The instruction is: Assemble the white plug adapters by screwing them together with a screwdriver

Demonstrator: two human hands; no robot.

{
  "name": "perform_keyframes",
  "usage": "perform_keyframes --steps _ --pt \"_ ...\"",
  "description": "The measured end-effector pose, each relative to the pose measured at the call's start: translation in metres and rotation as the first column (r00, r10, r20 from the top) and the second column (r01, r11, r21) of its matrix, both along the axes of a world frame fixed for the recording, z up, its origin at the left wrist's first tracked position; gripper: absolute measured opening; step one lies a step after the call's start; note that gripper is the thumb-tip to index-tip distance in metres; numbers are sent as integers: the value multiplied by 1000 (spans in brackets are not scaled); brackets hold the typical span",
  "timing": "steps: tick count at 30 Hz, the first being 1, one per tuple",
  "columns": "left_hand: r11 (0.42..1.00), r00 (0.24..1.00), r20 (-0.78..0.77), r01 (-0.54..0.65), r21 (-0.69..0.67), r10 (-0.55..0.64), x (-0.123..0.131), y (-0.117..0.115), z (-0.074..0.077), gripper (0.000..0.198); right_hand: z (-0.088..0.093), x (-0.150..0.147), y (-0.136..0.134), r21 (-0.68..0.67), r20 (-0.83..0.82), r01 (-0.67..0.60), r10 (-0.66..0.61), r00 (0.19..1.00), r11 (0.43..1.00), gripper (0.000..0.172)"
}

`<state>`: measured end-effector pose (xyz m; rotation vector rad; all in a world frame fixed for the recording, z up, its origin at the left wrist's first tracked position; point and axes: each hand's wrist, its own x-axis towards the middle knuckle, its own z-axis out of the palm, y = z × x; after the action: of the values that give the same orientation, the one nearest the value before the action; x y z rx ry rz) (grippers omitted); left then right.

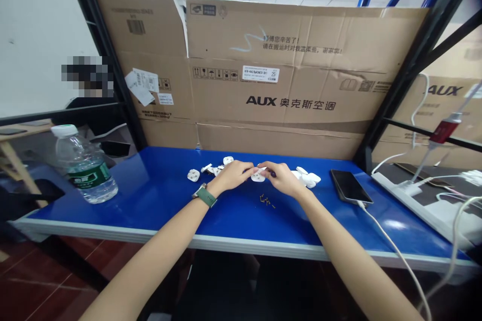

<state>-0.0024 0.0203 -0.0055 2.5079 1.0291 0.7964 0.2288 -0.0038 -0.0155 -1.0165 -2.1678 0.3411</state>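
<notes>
I see both hands out in front, meeting over the blue table [158, 195]. The left hand [232, 174] and the right hand [281, 178] are curled in narrow and together they pinch a small white plug piece [258, 176], held just above the table, right in the middle between them. The right hand may also hold something thin and dark at its fingertips, but it is too small for me to tell. More white plug parts [193, 175] lie to the left of the hands, and another little heap of white parts [309, 178] sits just beside the right hand. A few tiny screws [266, 201] lie loose on the table, near the right wrist. I think those are the easiest thing to lose: if a wrist slides back, it could sweep them toward the front edge and off onto the floor. The piece in the hands is small and smooth, so I think it could slip out if the grip gets loose. A phone [350, 186] lies to the right with a white cable [391, 246] running off the table edge; an elbow could catch that cable and drag the phone. A water bottle [85, 164] stands far to the left, well apart, so I doubt it gets knocked.
</notes>
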Motion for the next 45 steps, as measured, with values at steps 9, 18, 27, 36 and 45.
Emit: perform_keyframes --steps 9,18,27,36,45 --pt "993 949 -294 -115 25 117 -8 4 -6 55 8 17 1 -79 141 -75 85 986 994 5" --pt "988 936 -317 -151 26 151 -8 -3 1 49 -3 4 3 -262 209 -230 288 934 937 11" --pt "981 968 -173 167 -101 -183 -23 0 9 35 0 4 1 -245 188 -239 288 939 940 12" --pt "961 951 -162 241 -133 -261 -17 2 0 44 2 3 -3 -64 224 -217 226 948 974 18" --pt "982 954 -238 175 -64 -185 -6 -2 0 43 6 -3 -8 40 34 -218 217 976 975 13"
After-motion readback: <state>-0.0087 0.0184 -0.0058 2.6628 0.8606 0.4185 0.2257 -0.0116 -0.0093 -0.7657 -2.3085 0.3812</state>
